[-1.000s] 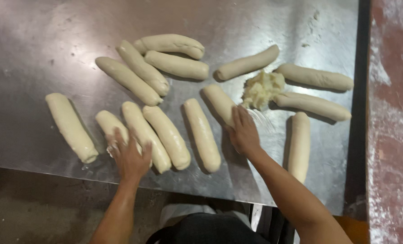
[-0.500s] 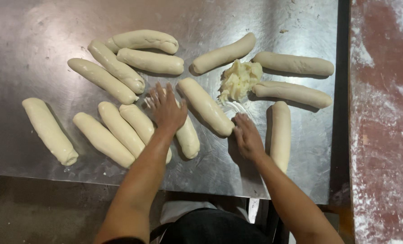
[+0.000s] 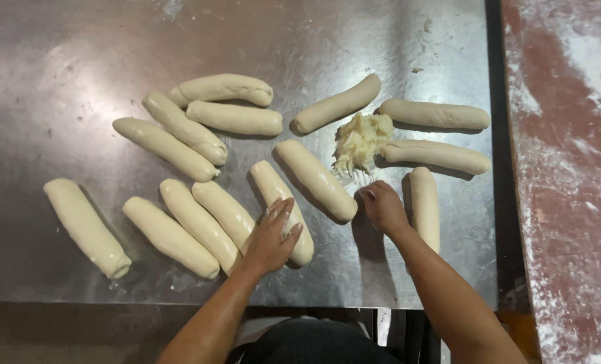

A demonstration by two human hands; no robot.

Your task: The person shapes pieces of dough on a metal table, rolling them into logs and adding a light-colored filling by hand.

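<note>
Several pale dough logs lie on a steel table. My left hand rests flat, fingers spread, on the near end of one dough log in the middle. My right hand lies on the table with fingers curled, between a slanted dough log and an upright one. It holds nothing that I can see. Just beyond it sits a rough yellowish lump of soft fat or dough.
More dough logs lie in a fan at the left, the back and the right. A floured reddish surface runs along the right side. The table's near edge is close to my body.
My left hand went from the left logs up to the middle, then drew back toward me onto the middle log. My right hand stayed near the yellowish lump.
</note>
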